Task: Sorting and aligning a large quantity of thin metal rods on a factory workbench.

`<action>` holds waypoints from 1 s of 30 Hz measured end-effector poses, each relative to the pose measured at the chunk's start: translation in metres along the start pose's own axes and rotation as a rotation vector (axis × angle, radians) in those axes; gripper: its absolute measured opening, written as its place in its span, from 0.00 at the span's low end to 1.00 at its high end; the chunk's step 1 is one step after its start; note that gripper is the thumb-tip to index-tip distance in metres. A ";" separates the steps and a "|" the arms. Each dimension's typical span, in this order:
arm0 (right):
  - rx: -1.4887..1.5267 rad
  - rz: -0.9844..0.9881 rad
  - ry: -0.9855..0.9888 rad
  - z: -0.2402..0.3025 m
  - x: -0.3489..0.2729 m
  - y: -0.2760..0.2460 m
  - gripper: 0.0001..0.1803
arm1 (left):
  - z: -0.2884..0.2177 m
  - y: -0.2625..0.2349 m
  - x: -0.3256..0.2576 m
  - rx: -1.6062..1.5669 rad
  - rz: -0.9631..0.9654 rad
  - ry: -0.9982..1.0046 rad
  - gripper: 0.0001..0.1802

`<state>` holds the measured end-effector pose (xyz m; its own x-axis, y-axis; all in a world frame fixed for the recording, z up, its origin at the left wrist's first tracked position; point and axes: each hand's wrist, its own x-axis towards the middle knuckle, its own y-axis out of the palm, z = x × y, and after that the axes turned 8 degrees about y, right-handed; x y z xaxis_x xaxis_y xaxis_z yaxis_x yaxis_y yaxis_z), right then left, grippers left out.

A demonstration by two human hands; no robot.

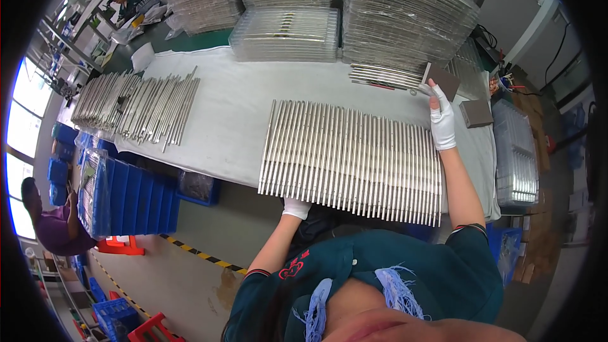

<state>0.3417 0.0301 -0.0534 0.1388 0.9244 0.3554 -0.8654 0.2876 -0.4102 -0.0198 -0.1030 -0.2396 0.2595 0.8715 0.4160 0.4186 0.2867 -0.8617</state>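
A long row of shiny metal rods (354,158) lies side by side across the near part of the white-covered table. My left hand (296,208), in a white glove, is at the row's near left edge; its fingers are hidden beneath the rod ends. Past the row's right end, my right hand (443,125) wears a white glove with bare fingertips. Its visible fingers stretch up and apart, close in front of a brown block (446,82); whether they touch it is unclear. A small metal ring (413,92) lies just left of the fingertips.
More loose rods (155,107) are heaped at the left. Several rods (386,76) lie near tall stacks of clear plastic trays (405,16) at the back. Another brown block (476,114) sits at the right. Blue bins (136,193) stand left of the table; a person (54,218) is beyond.
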 end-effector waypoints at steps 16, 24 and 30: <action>0.014 0.009 0.029 0.004 -0.002 -0.001 0.29 | 0.008 -0.001 -0.006 -0.029 0.371 -0.128 0.31; 0.025 -0.010 0.038 0.001 -0.001 -0.001 0.28 | 0.007 0.000 -0.003 -0.114 0.399 -0.160 0.31; 0.032 -0.014 0.063 0.002 0.000 0.001 0.28 | 0.016 0.011 -0.014 -0.164 0.315 -0.138 0.31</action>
<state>0.3400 0.0294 -0.0520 0.1800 0.9346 0.3069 -0.8779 0.2934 -0.3784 -0.0330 -0.1051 -0.2598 0.2828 0.9554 0.0857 0.4733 -0.0612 -0.8788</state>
